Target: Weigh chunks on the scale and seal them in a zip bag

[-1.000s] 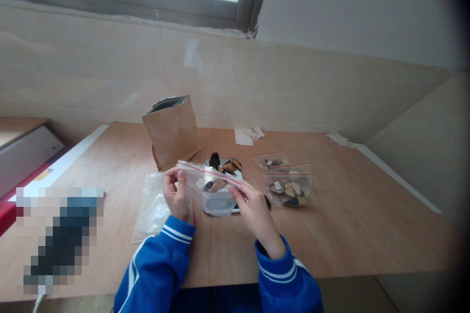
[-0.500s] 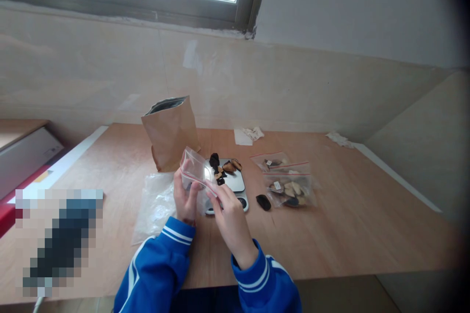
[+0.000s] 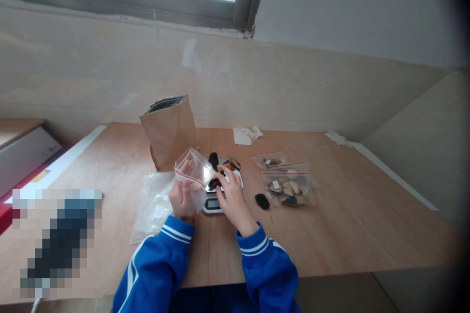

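Note:
My left hand (image 3: 181, 194) grips a clear zip-seal bag (image 3: 194, 164) with a red line along its mouth, which gapes towards the scale. Over the white kitchen scale (image 3: 215, 205), my right hand (image 3: 233, 199) has its fingers apart, the tips at the dried pieces on the plate. Among them are a black piece (image 3: 213, 159), a dark piece (image 3: 213, 184) close to the thumb, and brownish pieces (image 3: 234, 163). Whether the fingertips press on any piece is hard to make out. A lone black piece (image 3: 262, 201) lies on the table right of the scale.
Filled zip-seal bags (image 3: 288, 190) with labels lie on the right. A brown paper bag (image 3: 169, 132) stands open behind my left hand, with a clear plastic bag (image 3: 152, 205) flat before it. Crumpled tissue (image 3: 252, 133) sits near the wall. A blurred-out dark object (image 3: 60, 239) lies at left.
My right hand has let go of the zip-seal bag's edge and moved over the scale's plate, fingers spreading. My left hand still holds the bag, whose mouth is now wider. The scale's display has come into sight.

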{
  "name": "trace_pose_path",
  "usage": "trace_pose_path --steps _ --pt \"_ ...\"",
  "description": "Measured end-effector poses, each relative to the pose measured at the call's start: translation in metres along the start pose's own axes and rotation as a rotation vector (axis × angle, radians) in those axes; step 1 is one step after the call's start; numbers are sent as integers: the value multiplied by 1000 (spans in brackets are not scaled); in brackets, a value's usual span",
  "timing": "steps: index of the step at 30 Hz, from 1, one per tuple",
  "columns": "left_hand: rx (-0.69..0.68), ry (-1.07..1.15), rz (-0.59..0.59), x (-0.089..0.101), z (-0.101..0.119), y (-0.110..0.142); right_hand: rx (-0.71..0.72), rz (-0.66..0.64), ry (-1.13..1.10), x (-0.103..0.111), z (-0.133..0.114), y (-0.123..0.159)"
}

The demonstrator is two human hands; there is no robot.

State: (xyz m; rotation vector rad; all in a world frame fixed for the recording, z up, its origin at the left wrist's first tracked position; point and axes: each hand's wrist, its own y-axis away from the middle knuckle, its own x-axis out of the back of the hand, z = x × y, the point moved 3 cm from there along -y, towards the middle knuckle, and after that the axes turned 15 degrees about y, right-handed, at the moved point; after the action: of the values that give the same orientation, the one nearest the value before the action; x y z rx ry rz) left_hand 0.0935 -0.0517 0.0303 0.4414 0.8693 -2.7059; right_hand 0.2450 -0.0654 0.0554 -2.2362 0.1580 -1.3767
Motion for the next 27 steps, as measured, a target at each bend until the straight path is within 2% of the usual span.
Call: trace_pose_path --steps 4,11,15,21,24,27 --pt "-19 -25 -62 -1 -2 4 73 -70 31 -14 10 -3" --pt "-31 -88 -70 -1 1 4 6 -14 -120 -15 20 -4" --pt "-28 -17 -82 -3 0 4 -106 57 -266 -2 22 -5" --pt "-20 27 -85 -6 1 5 -313 178 -563 31 11 -13" --pt "-16 -7 -109 -7 2 5 -330 129 -757 46 -1 -22" --pt "-41 -33 -158 -7 1 6 -311 12 -758 57 -15 -30"
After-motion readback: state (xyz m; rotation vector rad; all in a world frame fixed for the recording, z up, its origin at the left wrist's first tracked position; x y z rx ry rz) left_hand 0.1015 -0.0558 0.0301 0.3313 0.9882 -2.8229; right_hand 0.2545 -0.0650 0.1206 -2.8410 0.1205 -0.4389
